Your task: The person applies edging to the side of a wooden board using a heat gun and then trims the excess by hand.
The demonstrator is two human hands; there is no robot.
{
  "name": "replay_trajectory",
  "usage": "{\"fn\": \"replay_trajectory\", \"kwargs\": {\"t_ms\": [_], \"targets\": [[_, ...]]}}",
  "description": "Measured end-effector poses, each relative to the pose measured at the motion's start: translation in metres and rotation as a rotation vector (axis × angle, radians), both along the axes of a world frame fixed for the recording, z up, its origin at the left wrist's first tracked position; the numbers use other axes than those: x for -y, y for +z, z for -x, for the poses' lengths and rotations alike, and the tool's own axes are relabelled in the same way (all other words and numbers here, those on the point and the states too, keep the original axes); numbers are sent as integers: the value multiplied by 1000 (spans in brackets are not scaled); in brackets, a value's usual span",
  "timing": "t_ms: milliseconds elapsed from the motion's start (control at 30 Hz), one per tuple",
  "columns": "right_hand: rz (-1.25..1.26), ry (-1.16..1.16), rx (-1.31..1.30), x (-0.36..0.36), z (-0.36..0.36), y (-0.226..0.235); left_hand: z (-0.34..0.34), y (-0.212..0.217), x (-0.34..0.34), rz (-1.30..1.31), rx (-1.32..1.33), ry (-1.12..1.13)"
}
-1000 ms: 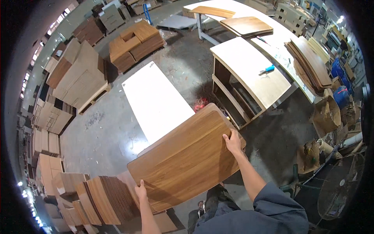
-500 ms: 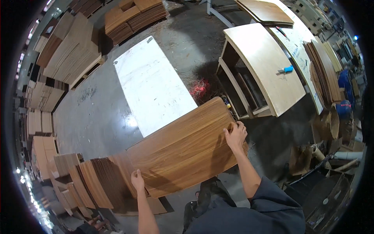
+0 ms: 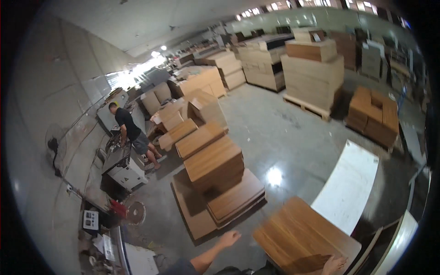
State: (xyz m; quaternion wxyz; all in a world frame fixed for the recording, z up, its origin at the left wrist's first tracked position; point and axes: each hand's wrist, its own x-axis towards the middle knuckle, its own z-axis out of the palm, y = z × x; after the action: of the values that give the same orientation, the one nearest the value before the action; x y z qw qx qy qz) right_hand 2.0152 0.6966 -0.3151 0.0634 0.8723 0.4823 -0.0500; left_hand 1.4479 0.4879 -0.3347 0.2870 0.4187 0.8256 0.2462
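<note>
Down on the grey floor (image 3: 284, 133), a stack of wood boards (image 3: 215, 167) rests on a flat pallet (image 3: 192, 211). Right of that stack, a brown wood panel (image 3: 302, 238) tilts beside a white sheet (image 3: 348, 188). At the panel's lower right edge the right hand (image 3: 333, 265) grips it. Just left of the panel, the left hand (image 3: 228, 238) hangs free, fingers loosely open.

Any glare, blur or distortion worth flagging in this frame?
Head view: strong fisheye bending toward a black rim; a glare spot on the floor; blown-out light far left; the left hand and wood panel slightly soft.
</note>
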Motion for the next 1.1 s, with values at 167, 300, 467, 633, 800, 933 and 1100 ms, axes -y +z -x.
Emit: {"fn": "replay_trajectory", "kwargs": {"t_ms": [167,300,467,633,800,933,1100], "targets": [[-691,508,-240,-30,141,41,37,-73,199,376,342,385],[-738,1110,-660,-16,310,77,38,-112,360,493,380,522],[-456,1474,-869,99,493,82,-4,-156,522,474,494,874],[-96,1667,-829,214,543,-8,-62,-191,611,375,694,1304],[369,1607,-407,248,502,-122,2,-175,614,293,484,1364],[641,1422,-314,237,477,-171,103,-147,600,170,487,1296],[684,1146,-413,251,518,-207,184,-124,592,188,511,1304]]}}
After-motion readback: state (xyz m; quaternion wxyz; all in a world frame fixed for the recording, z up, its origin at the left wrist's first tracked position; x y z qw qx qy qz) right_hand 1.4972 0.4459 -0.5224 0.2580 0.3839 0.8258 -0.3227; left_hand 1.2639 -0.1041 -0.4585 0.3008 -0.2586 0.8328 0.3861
